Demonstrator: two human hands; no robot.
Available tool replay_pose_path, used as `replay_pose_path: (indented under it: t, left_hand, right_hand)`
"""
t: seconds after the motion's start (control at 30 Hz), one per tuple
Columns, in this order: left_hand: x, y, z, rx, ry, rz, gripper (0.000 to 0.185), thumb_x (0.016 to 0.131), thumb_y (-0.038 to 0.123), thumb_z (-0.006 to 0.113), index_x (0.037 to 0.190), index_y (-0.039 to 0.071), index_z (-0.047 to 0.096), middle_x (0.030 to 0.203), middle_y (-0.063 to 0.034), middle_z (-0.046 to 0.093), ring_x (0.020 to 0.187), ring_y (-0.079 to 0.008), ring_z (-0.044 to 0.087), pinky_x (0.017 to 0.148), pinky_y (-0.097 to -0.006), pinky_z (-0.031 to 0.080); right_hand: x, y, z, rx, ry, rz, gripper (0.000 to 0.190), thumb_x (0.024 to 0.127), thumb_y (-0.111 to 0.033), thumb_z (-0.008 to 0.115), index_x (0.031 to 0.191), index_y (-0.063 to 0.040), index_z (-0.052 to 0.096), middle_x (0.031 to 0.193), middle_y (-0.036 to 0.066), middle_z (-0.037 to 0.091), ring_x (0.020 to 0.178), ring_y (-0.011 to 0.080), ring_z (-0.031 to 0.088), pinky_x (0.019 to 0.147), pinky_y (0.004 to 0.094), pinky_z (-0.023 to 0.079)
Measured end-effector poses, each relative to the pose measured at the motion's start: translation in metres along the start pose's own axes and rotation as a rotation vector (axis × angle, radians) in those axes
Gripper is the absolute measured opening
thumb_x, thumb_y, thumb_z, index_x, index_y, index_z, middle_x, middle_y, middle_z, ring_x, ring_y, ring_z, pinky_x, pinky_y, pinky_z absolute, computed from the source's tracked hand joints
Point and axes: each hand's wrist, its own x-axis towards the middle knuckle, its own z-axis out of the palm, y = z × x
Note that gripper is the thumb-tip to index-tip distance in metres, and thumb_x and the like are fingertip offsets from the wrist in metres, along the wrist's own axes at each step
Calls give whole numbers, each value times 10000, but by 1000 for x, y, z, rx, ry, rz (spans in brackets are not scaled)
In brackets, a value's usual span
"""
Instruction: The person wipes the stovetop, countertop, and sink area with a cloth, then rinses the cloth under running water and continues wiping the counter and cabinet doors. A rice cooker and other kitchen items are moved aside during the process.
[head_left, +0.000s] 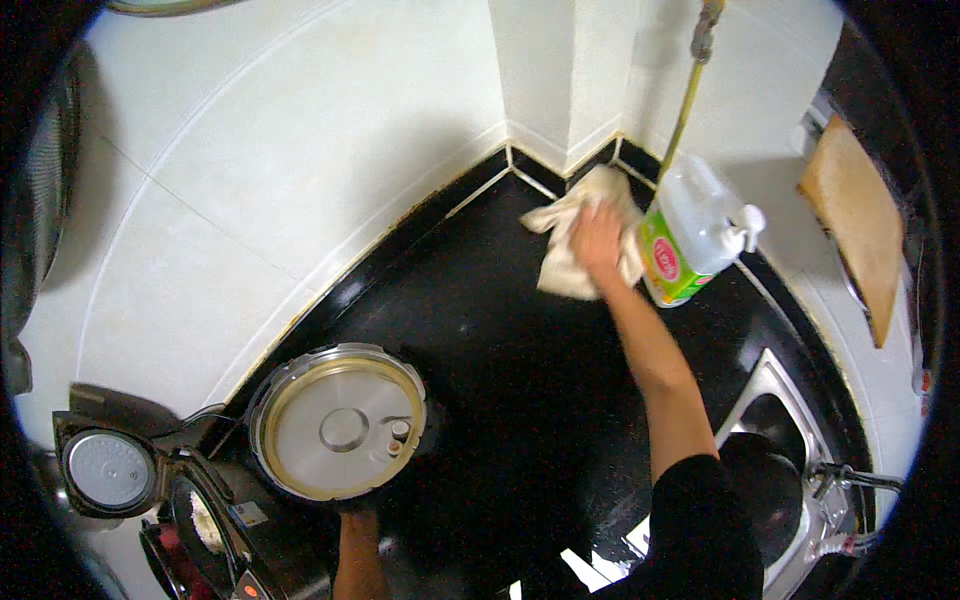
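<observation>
My right hand (598, 236) presses a cream cloth (564, 274) against the black countertop (487, 337), close to the wall corner. The hand and cloth are slightly blurred. Just right of the cloth is a translucent plastic jug (697, 214) with a white pump top and a green label. At the lower left, my left hand (360, 517) reaches beneath a round metal pressure cooker lid (322, 405). Its underside faces up, showing the sealing ring and valve parts. The lid hides my left fingers; it appears to rest in that hand.
An electric cooker (217, 517) stands at lower left with its lid raised, white food inside. The steel sink (776, 375) at right holds a dark round pan (761, 487) beside the faucet (847, 476). A wooden board (855, 217) leans at right. A yellow hose (682, 112) runs down the wall.
</observation>
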Motion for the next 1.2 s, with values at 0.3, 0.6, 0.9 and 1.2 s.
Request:
replay_pose_path:
  t: [0.3,0.6,0.9,1.2]
  left_hand:
    - [12,3,23,-56,-57,-28,475,842,405,465,1168,60,457,1173,-117,502,1050,-303,482,878,-446,415]
    - [9,15,15,-69,-55,-35,494,842,412,458,1189,61,440,1191,-123,489,1065,-309,472,883,-453,412]
    - [11,15,11,-76,-50,-48,514,843,420,452,1210,61,423,1210,-129,475,1080,-315,462,888,-461,408]
    - [10,5,18,-64,-69,-63,535,843,427,446,1232,62,407,1229,-134,461,1095,-321,453,893,-468,405]
  right_hand:
    - [-175,96,-130,266,-204,-239,333,813,-166,511,1138,-95,498,1166,194,505,982,347,542,836,398,452]
    - [-45,104,-189,909,369,126,626,650,-286,742,1124,6,456,962,110,548,867,191,535,782,298,432]
    - [-45,-33,-192,794,209,277,394,698,-334,677,967,-60,588,929,145,612,822,283,601,724,353,468]
    - [-56,-126,-182,757,-153,63,931,613,-527,684,1341,-130,261,1318,208,314,1206,365,334,950,475,322]
